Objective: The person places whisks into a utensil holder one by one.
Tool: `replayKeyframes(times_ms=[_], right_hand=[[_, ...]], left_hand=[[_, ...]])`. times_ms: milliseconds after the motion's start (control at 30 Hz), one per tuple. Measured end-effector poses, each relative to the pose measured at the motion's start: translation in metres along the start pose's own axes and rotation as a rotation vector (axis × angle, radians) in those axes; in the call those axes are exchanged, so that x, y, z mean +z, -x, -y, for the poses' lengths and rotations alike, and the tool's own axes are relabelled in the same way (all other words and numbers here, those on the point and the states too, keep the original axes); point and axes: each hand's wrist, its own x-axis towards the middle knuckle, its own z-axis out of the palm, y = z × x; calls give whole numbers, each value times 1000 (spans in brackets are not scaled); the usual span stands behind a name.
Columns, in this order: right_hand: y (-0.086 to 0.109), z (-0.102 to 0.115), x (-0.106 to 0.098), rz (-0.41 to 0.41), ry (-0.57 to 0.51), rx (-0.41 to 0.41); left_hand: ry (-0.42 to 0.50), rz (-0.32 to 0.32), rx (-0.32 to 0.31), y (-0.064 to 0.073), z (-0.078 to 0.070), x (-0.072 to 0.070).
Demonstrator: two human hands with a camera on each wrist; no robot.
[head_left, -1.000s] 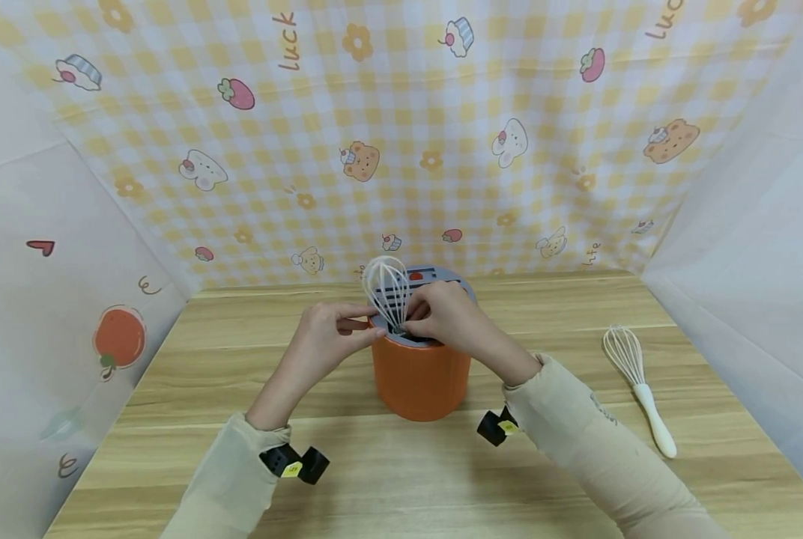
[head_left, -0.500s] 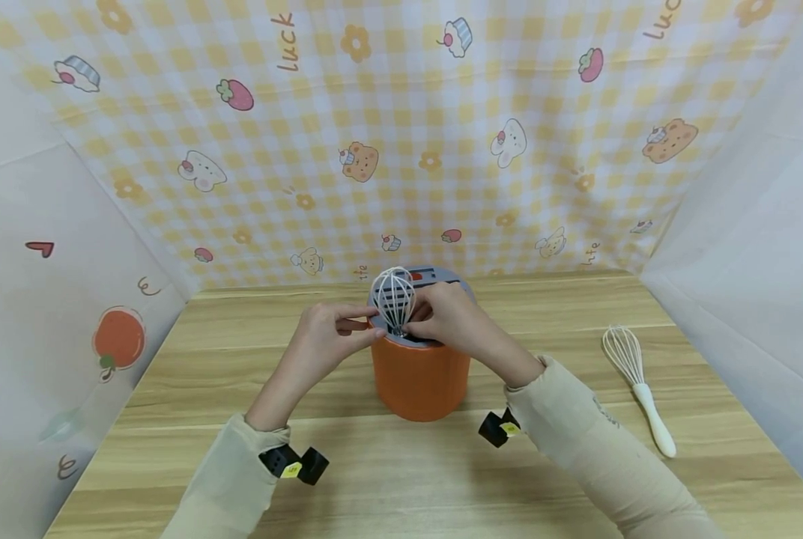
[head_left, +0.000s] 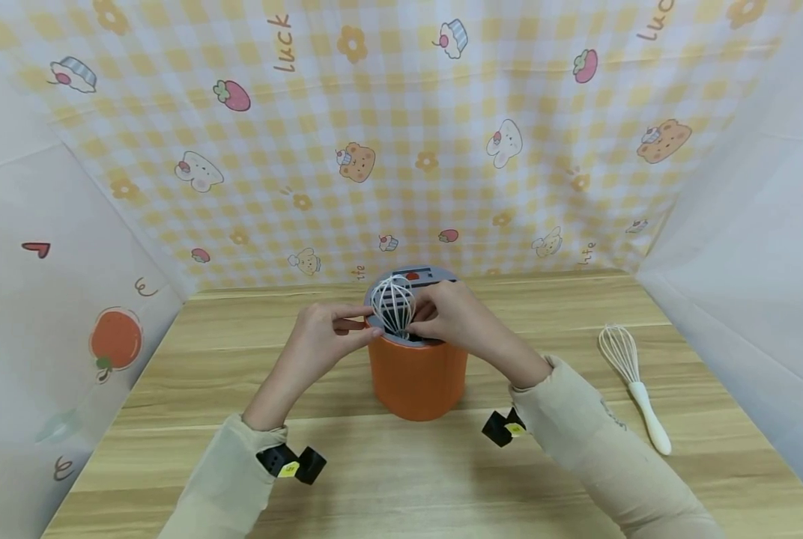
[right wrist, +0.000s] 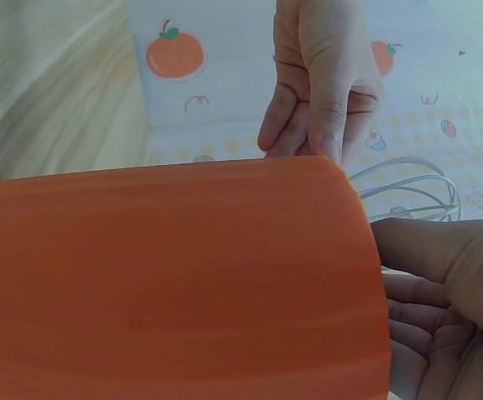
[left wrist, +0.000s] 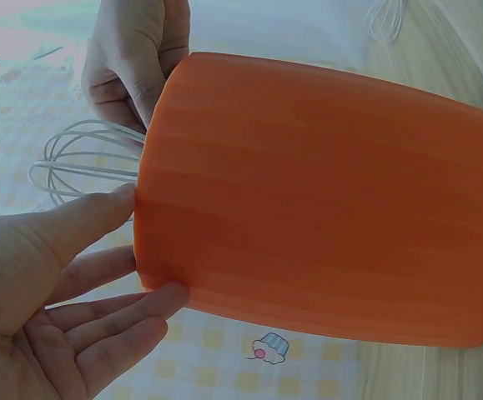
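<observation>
An orange utensil holder point(head_left: 418, 378) with a grey slotted top point(head_left: 434, 278) stands at the table's middle. A white whisk point(head_left: 393, 303) sits handle-down in a front-left opening of that top, wires upward; its handle is hidden inside. My right hand point(head_left: 458, 318) pinches the whisk low, near where the wires meet the handle. With thumb and fingers my left hand point(head_left: 323, 333) holds the holder's left rim. In the left wrist view the thumb lies at the rim and a fingertip point(left wrist: 173, 293) touches the orange wall. The holder hides part of both hands in the wrist views.
Another white whisk point(head_left: 634, 385) lies on the wooden table point(head_left: 240, 374) to the right, wires pointing away. A yellow checked cloth point(head_left: 428, 120) hangs behind the table, with white cloth sides to the left and right.
The whisk has gone from leaning left to more upright and its wires have sunk lower at the holder's top. My left hand has stayed at the rim.
</observation>
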Motion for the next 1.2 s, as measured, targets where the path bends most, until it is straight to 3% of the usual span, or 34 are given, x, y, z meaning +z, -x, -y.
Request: replayKeyframes(times_ms=[400, 833, 1200], right_hand=[[8, 2, -8, 12, -4, 60], [19, 5, -21, -27, -38, 57], [27, 2, -31, -69, -58, 57]], left_hand=[[-7, 9, -16, -2, -2, 0], [7, 5, -5, -1, 0, 2], [21, 14, -40, 2, -1, 1]])
